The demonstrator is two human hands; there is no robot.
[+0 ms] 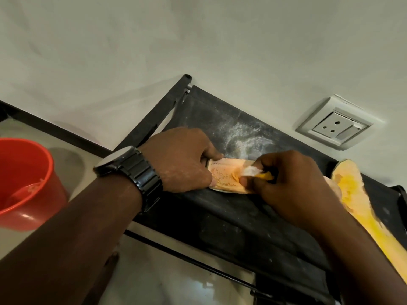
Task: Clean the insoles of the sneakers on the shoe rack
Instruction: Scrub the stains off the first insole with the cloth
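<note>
Insole [226,178] lying left-to-right on rack [220,212] — left hand [178,159] grips one end, right hand [293,186] pinches yellow brush [266,176].

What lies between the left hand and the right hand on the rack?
An insole, flat on the rack: the left hand grips one end, and the brush in the right hand touches it. Head view.

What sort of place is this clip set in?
Likely indoors at home: a black shoe rack against a plain wall, a wall socket nearby, a red bucket on the floor.
</note>
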